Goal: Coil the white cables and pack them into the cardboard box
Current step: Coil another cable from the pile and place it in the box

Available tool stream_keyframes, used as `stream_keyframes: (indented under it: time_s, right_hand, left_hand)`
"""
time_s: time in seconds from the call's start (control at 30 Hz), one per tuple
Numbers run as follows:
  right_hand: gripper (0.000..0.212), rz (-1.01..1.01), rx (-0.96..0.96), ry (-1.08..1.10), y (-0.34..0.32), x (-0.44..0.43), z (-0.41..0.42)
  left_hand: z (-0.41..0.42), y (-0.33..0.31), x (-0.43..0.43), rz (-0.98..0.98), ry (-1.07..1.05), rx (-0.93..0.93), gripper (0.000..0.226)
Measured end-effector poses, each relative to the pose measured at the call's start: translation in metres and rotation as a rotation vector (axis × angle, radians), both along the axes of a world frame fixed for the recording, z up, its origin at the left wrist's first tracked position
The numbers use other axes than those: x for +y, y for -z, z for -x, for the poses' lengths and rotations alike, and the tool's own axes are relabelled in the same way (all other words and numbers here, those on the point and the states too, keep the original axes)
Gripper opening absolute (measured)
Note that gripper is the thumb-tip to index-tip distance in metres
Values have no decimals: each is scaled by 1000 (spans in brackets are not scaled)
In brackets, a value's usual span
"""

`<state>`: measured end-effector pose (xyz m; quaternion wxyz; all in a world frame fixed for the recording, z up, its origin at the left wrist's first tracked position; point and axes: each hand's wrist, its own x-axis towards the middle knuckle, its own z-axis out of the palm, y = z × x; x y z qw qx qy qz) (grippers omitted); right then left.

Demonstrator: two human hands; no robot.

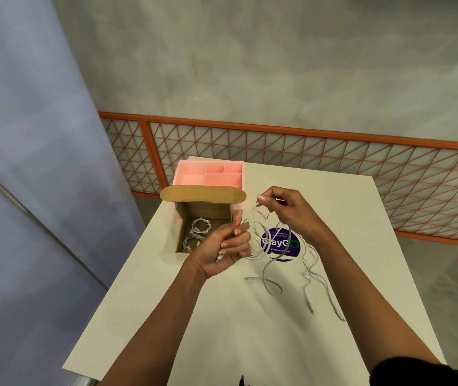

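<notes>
Both hands (228,246) looping white cable (255,232); box (191,210) open

The box (205,210) sits near the table's (222,330) far left edge with coils (197,232) lying in it, and the tray (181,174) stands just behind it. My left hand (222,249), just right of the box, and my right hand (286,207), farther back, hold a cable (256,237) between them above the sticker (280,246). Loose cables (314,277) lie on the table before and right of the sticker.
</notes>
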<state>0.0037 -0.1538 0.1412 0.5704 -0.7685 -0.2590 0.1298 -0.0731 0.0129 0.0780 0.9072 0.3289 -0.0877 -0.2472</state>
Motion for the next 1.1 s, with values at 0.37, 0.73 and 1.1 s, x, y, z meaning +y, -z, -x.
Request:
stream_keyframes:
  time_s: [0.37,0.73,1.1]
  right_hand:
    - [27,171,36,-15,23,-10,-4]
    - [30,404,208,-256,38,-1,11]
    - [31,547,156,-355,27,13,21]
  left_hand:
    - [2,-4,7,168,-189,-8,48]
    - [-9,-16,5,-88,-527,8,46]
    - [-15,-13,8,-170,-629,51,40]
